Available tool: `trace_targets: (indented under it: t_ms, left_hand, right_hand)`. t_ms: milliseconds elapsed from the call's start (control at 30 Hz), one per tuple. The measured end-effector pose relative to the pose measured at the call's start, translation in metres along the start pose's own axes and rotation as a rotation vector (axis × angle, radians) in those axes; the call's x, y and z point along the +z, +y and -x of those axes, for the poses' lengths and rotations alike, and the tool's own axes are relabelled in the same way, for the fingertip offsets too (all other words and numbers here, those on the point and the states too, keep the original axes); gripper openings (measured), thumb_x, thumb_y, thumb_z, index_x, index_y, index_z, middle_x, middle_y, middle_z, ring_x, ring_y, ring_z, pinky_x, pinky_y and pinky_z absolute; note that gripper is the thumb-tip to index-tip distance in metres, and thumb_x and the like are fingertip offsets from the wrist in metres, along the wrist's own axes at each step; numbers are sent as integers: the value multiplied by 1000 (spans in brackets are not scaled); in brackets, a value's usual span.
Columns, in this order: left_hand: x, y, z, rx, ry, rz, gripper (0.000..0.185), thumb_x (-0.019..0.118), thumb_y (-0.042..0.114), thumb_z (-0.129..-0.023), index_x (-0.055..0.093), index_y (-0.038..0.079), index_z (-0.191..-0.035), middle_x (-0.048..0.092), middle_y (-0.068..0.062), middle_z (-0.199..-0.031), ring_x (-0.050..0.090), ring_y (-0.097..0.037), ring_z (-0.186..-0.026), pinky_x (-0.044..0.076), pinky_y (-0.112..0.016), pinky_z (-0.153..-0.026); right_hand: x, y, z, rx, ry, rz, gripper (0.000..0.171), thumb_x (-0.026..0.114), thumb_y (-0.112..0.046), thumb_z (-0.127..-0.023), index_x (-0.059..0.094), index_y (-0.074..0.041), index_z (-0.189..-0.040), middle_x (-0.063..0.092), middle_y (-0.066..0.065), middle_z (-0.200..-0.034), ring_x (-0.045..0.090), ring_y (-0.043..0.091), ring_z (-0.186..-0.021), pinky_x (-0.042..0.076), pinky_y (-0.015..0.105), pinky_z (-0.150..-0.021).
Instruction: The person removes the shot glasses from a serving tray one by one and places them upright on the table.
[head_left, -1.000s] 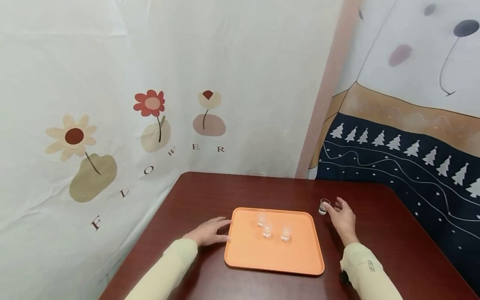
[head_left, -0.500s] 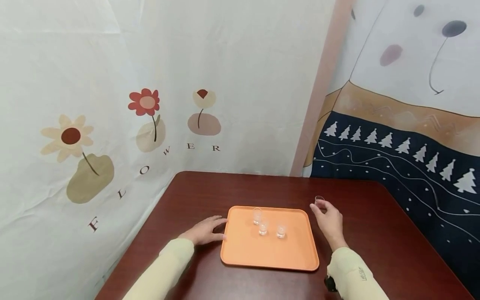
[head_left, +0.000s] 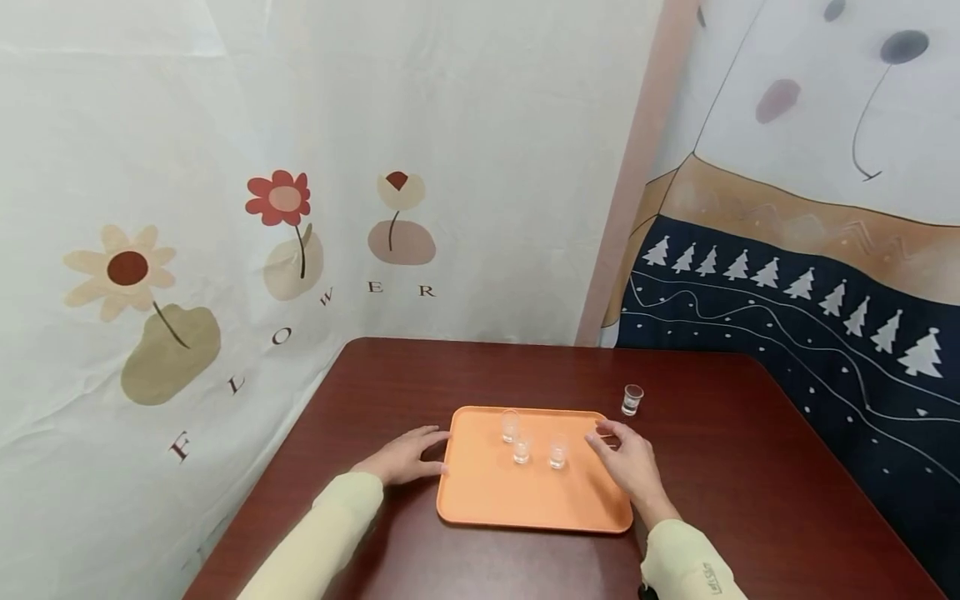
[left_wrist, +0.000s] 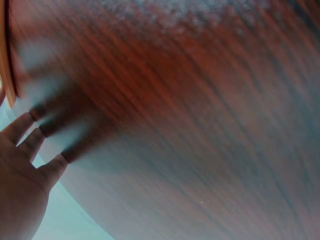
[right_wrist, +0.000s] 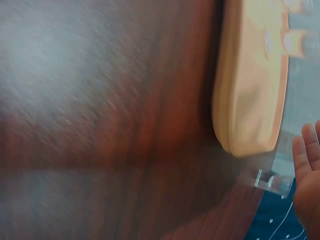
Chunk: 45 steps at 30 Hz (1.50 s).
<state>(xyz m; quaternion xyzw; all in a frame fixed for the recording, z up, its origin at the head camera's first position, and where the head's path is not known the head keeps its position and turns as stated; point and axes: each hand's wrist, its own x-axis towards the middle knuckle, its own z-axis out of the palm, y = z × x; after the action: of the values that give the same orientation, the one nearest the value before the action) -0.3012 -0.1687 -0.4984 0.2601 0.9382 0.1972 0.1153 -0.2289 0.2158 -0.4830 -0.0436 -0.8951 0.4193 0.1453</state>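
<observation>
Three small clear shot glasses, a back one point(head_left: 510, 427), a middle one point(head_left: 521, 451) and a right one point(head_left: 557, 455), stand upright on the orange tray point(head_left: 517, 504). A further shot glass point(head_left: 632, 401) stands on the table just past the tray's back right corner. My right hand point(head_left: 628, 463), fingers loosely curved and holding nothing, is over the tray's right side. In the right wrist view, that hand point(right_wrist: 309, 180) appears beside the outer glass point(right_wrist: 275, 183). My left hand point(head_left: 403, 457), fingers and thumb spread, is at the tray's left edge.
A dark reddish-brown table point(head_left: 420, 375) lies under everything. Behind it hangs a pale cloth point(head_left: 510, 208) with printed flowers, and on the right a dark blue cloth point(head_left: 720, 325) with white trees.
My right hand has moved left and nearer me, from the outer shot glass to over the tray's right side. That glass stays on the table. The head view has shifted slightly.
</observation>
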Motion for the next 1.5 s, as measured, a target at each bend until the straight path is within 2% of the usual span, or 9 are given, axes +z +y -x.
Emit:
trace_targets:
  t_ms: [267,467,600,833,1367,1500]
  left_hand:
    - [-1,-4,1,12,-8,1,69,71,47,-90,50,14,-147,41,-22,-150,39,-40,-138,34,-56,-108]
    - [1,-5,-1,20,-3,-4,69,71,47,-89,50,15,-147,42,-21,-150,39,-40,-137,34,-55,-108]
    - [0,-4,-3,9,-7,-15,69,71,49,-89,50,18,-147,41,-20,-151,39,-38,-138,34,-54,-109]
    - [0,-3,-3,18,-3,-3,67,72,45,-89,51,16,-146,42,-21,-149,40,-39,-137,35,-55,-108]
    - [4,-4,-1,21,-2,5,68,71,47,-89,51,15,-146,42,-21,-149,41,-39,-136,37,-55,-106]
    - [4,-2,-1,11,-2,8,68,72,47,-89,51,15,-146,42,-21,-149,41,-39,-136,37,-55,-106]
  right_hand:
    - [27,-9,9,34,-108,-78,55,80,-25,-86,62,1,-131,67,16,-118,66,32,-104,53,45,-88]
    - [37,-9,11,40,-127,-85,60,82,-27,-83,61,2,-132,66,17,-119,65,32,-106,54,45,-87]
    - [37,-7,9,28,-121,-69,59,82,-23,-83,61,4,-130,67,18,-117,66,32,-104,54,45,-87]
    - [41,-4,7,3,-117,-99,52,83,-18,-82,64,5,-124,68,17,-112,68,32,-100,55,44,-85]
    - [45,-1,7,-28,-116,-67,33,81,-15,-83,70,3,-109,70,7,-96,67,22,-87,55,39,-78]
    - [47,-3,7,-29,-112,-57,34,81,-15,-83,70,2,-110,70,5,-95,67,21,-86,55,37,-77]
